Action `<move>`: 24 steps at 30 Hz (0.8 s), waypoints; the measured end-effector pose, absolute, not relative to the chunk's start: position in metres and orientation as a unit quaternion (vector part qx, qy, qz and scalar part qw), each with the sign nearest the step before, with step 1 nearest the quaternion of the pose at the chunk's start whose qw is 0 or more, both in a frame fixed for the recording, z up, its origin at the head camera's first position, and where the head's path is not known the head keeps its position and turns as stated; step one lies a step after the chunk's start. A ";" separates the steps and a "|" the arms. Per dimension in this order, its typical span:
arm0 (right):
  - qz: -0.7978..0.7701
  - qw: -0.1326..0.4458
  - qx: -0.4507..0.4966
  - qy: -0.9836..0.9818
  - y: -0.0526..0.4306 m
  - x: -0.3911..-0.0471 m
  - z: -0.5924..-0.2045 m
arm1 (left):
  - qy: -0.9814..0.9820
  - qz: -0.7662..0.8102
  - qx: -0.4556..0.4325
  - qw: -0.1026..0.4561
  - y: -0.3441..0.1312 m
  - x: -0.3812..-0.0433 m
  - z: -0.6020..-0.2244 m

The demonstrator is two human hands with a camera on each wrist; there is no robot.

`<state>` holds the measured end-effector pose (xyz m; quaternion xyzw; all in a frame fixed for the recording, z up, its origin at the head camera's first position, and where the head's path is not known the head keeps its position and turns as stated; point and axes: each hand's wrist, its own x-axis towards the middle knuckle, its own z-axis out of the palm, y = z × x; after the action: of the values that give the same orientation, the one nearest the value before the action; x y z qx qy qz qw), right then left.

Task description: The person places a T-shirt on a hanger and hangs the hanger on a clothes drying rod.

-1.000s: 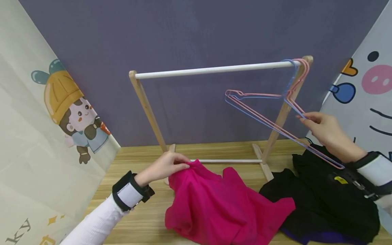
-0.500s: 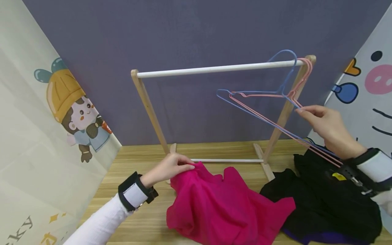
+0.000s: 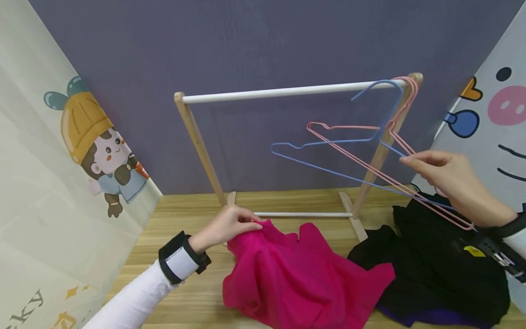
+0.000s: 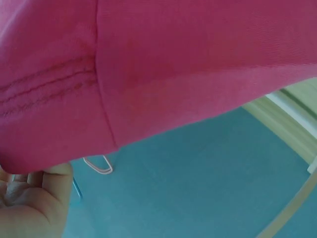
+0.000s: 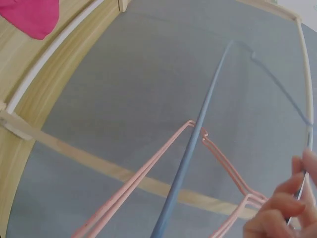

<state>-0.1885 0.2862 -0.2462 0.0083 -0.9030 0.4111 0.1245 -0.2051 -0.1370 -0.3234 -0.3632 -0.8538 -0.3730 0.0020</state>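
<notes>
My left hand (image 3: pixel 230 224) pinches the edge of a bright pink garment (image 3: pixel 296 269) between thumb and fingers. The rest of the garment lies heaped on the table; in the left wrist view its stitched seam (image 4: pixel 49 87) hangs close to the camera. My right hand (image 3: pixel 452 178) pinches one shoulder of a blue wire hanger (image 5: pixel 184 163). The hanger's hook tip shows in front of the white rail (image 3: pixel 279 92), and whether the hook touches the rail I cannot tell. Behind it, pink hangers (image 3: pixel 353 126) hang at the rail's right end.
A wooden rack (image 3: pixel 201 151) stands against the grey wall, with a lower bar (image 3: pixel 304 214) near the table (image 3: pixel 197 283). Black garments (image 3: pixel 431 274), with purple cloth (image 3: pixel 435 317) below, lie at the right. Cartoon-printed panels (image 3: pixel 102 151) flank both sides.
The blue hanger's hook has been lifted over the rail and come forward, and the hanger has swung left, apart from the pink ones. The left hand keeps its hold on the garment.
</notes>
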 end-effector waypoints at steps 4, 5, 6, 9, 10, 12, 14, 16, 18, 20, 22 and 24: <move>0.392 0.103 0.018 -0.914 0.295 -0.182 -0.249 | -0.844 -0.369 -0.389 0.025 -0.141 -0.205 -0.324; 0.390 0.098 0.021 -0.915 0.298 -0.181 -0.250 | -0.840 -0.369 -0.397 0.033 -0.141 -0.205 -0.325; 0.388 0.096 0.021 -0.916 0.300 -0.180 -0.250 | -0.836 -0.369 -0.404 0.041 -0.142 -0.205 -0.325; 0.390 0.087 0.020 -0.916 0.307 -0.176 -0.251 | -0.822 -0.377 -0.423 0.059 -0.145 -0.205 -0.326; 0.388 0.086 0.020 -0.918 0.309 -0.174 -0.251 | -0.817 -0.382 -0.428 0.063 -0.146 -0.205 -0.326; 0.381 0.085 0.027 -0.920 0.312 -0.172 -0.252 | -0.808 -0.389 -0.437 0.070 -0.147 -0.204 -0.326; 0.371 0.086 0.035 -0.924 0.316 -0.171 -0.252 | -0.802 -0.397 -0.440 0.072 -0.147 -0.203 -0.325; 0.363 0.089 0.046 -0.927 0.320 -0.169 -0.252 | -0.799 -0.400 -0.442 0.075 -0.148 -0.202 -0.324; 0.358 0.087 0.050 -0.928 0.323 -0.168 -0.252 | -0.797 -0.403 -0.443 0.078 -0.148 -0.202 -0.323; 0.361 0.084 0.053 -0.927 0.326 -0.166 -0.252 | -0.794 -0.407 -0.445 0.081 -0.148 -0.201 -0.322; 0.358 0.088 0.053 -0.928 0.329 -0.166 -0.251 | -0.790 -0.411 -0.448 0.082 -0.148 -0.200 -0.321; 0.361 0.093 0.055 -0.926 0.330 -0.165 -0.250 | -0.786 -0.412 -0.453 0.084 -0.148 -0.200 -0.320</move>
<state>-0.1646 0.3305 -0.2500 0.0554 -0.9263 0.3607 0.0934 -0.1997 -0.1479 -0.3202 -0.4533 -0.7860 -0.4119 0.0839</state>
